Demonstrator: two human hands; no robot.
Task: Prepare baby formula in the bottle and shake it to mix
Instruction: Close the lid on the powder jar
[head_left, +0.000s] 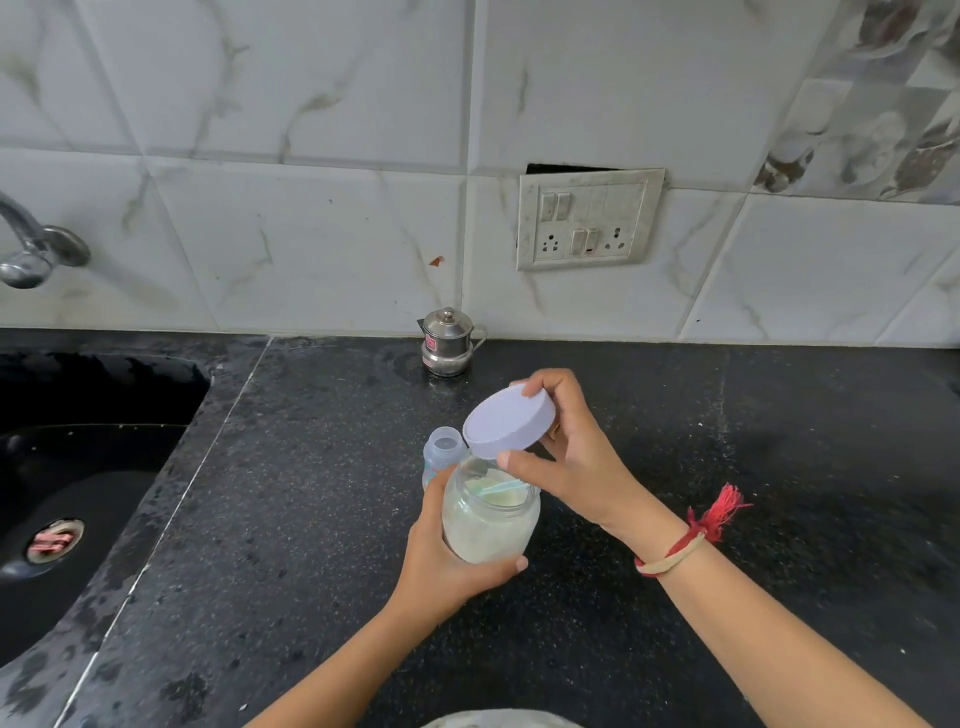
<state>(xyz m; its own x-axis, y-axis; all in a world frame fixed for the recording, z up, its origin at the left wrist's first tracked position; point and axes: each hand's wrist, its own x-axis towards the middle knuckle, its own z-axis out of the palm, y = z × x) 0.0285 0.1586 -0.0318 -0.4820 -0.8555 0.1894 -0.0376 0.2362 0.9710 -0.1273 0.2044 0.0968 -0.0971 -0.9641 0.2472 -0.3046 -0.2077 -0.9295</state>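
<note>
Nearest to us, the left hand (445, 569) curls round a clear jar (488, 527) of pale powder and holds it above the dark speckled desk (727, 467). A light green scoop (500, 488) lies inside the jar's open mouth. Just above it we see the right hand (576, 457), a red thread (693, 535) at its wrist, pinching the white lid (506, 423) by its rim, tilted and clear of the jar. Behind the jar stands the baby bottle (441, 452), uncapped, on the desk and partly hidden. Further back a small steel pot (448, 343) sits against the tiled wall, a switch plate (589, 221) above it. At far left we see the black sink (78, 467) and its tap (31, 249).
</note>
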